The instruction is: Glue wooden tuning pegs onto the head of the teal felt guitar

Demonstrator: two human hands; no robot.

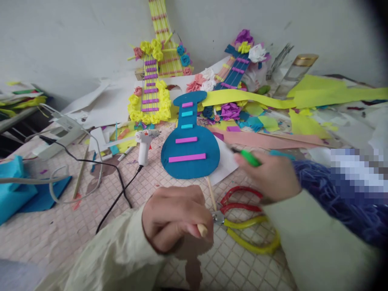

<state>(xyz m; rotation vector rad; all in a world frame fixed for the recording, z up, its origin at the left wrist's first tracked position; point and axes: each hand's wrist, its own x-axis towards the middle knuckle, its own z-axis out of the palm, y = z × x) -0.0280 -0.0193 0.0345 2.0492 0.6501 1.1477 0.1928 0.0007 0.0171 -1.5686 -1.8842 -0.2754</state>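
On the tiled tabletop (54, 238), the left hand (177, 218) was curled around a thin wooden stick (211, 193) running up under the blue paper guitar cutout (190, 155); the right hand (269, 176) pinched a green marker (250, 157).

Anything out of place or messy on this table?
Nothing looks damaged. Paper scraps litter the back of the table. The glue gun stands upright, its black cord trailing loose close to the left hand, which grips the stick of the blue guitar. The right hand holds a green pen.
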